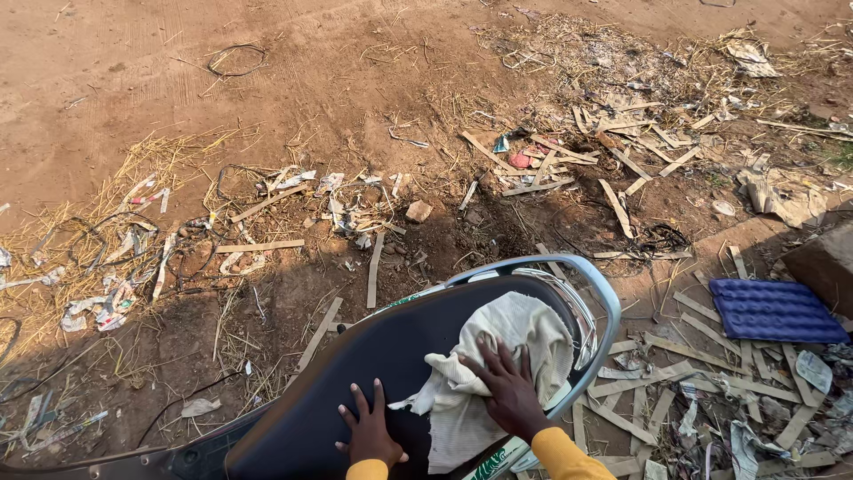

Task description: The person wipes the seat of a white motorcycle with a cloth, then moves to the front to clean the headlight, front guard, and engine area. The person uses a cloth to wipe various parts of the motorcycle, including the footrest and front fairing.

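Observation:
A scooter's black seat fills the lower middle of the head view, with a silver grab rail curving round its far end. A cream cloth lies spread over the right part of the seat. My right hand presses flat on the cloth, fingers spread. My left hand rests flat on the bare seat just left of the cloth, fingers apart, holding nothing. Both wrists show yellow sleeves.
Bare dirt ground lies all around, littered with straw, wooden slats, paper scraps and wire loops. A blue ridged pad lies at the right next to a brown block. A stone sits beyond the seat.

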